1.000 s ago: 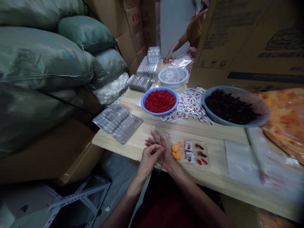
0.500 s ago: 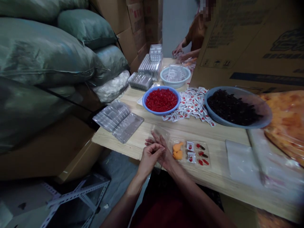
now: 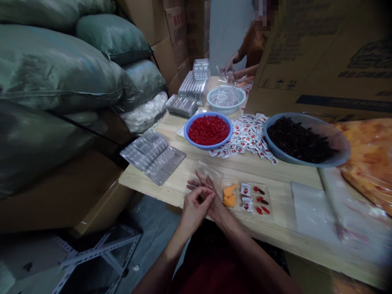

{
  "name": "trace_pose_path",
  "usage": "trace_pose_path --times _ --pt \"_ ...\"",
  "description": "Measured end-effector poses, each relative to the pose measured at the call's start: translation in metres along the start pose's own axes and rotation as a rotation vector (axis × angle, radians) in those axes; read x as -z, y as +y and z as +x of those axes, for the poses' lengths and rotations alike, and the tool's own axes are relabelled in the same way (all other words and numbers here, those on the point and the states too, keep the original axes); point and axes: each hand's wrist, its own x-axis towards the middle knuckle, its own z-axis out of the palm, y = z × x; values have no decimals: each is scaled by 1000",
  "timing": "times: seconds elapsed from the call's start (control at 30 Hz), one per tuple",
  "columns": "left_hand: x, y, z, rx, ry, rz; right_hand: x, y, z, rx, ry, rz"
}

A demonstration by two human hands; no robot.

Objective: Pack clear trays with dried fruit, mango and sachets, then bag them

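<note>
Over the table's front edge, my left hand (image 3: pixel 196 208) has thumb and forefinger pressed together above my right palm. What lies in that pinch, if anything, is too small to make out. My right hand (image 3: pixel 214 201) is palm up with its fingers stretched out, partly covered by my left hand. Behind and under both hands lies a clear plastic lid (image 3: pixel 214 173). Just right of them is a clear compartment tray (image 3: pixel 268 190) holding orange pieces (image 3: pixel 229 195), small printed sachets (image 3: pixel 245 189) and several red and dark pieces (image 3: pixel 261 199).
An opened clear blister pack (image 3: pixel 165 165) lies left. Behind are a bowl of red pieces (image 3: pixel 208 130), heaped sachets (image 3: pixel 245 132) and a bowl of dark pieces (image 3: pixel 300 141). Clear bags (image 3: pixel 312 208) lie right. Large sacks (image 3: pixel 55 65) crowd the left. A co-worker's hands (image 3: pixel 231 67) handle clear plastic.
My hands stay almost in place, the left fingertips shifting slightly right and down over my right palm. The co-worker's hands have lifted a piece of clear plastic.
</note>
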Motion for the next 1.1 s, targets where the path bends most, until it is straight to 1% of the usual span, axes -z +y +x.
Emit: trace_pose_path --times 0.1,0.17,0.23,0.3,0.33,0.37,0.43,0.5,0.57,0.63,0.7,0.77,0.8,0.83,0.9,0.97,1.0,1.07,1.1 --pt "7 9 -3 -201 38 310 -7 4 10 9 -36 9" --pt "18 11 8 -294 84 494 -21 6 28 -10 -76 30" --pt "35 9 30 -319 173 659 -37 6 51 -59 -55 51" --pt "53 3 59 -287 260 811 -51 5 73 -121 16 67" --pt "62 -1 74 -258 283 877 -54 4 81 -144 51 70" --pt "71 -6 87 -229 285 929 -54 3 86 -163 67 64" --pt "84 -13 109 -185 260 990 -47 2 89 -174 71 23" --pt "93 -19 122 -181 252 1002 -36 3 83 -142 52 -44" --pt "100 -20 127 -225 297 981 -28 4 74 -94 25 -110" --pt "107 -17 126 -283 384 904 -28 5 67 -59 0 -165" --pt "112 -7 120 -326 500 733 -34 5 62 -28 -14 -218" --pt "111 6 107 -367 620 464 -42 3 57 17 -10 -268" --pt "107 12 98 -386 659 307 -47 0 54 37 -4 -278" --pt "100 19 87 -399 671 147 -50 -3 50 53 -1 -272" --pt "81 27 64 -382 621 -160 -55 -12 37 104 -28 -213" --pt "62 30 40 -299 515 -406 -55 -25 16 203 -74 -160" --pt "54 30 30 -244 467 -500 -51 -32 3 275 -77 -170" --pt "45 26 14 -144 406 -634 -38 -50 -30 409 -28 -291" --pt "42 23 9 -110 391 -665 -28 -58 -49 454 22 -390"
